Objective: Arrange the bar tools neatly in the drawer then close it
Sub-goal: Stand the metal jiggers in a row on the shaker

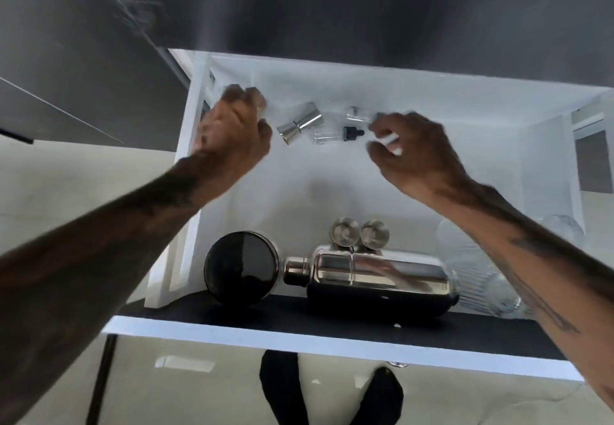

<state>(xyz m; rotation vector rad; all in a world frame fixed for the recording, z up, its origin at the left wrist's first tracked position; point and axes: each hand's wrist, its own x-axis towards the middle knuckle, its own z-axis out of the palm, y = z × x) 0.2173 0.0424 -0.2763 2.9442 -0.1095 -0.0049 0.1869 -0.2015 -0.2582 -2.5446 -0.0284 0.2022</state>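
Observation:
The white drawer (186,145) is pulled out below me. A steel jigger (300,125) lies on its side at the back, with a black-capped dropper bottle (335,134) and a small clear bottle (357,114) beside it. My left hand (229,135) hovers with curled fingers at the back left corner, just left of the jigger; motion blur hides whether it holds anything. My right hand (412,155) is to the right of the small bottles, its fingers pinched on a small clear object (392,144). A steel cocktail shaker (372,278) lies along the front.
Near the front, a round black tin (242,266) stands left of the shaker and two small steel cups (360,234) stand behind it. Ribbed clear glassware (481,278) sits at the front right, partly under my right forearm. A black strip (332,318) lines the drawer front.

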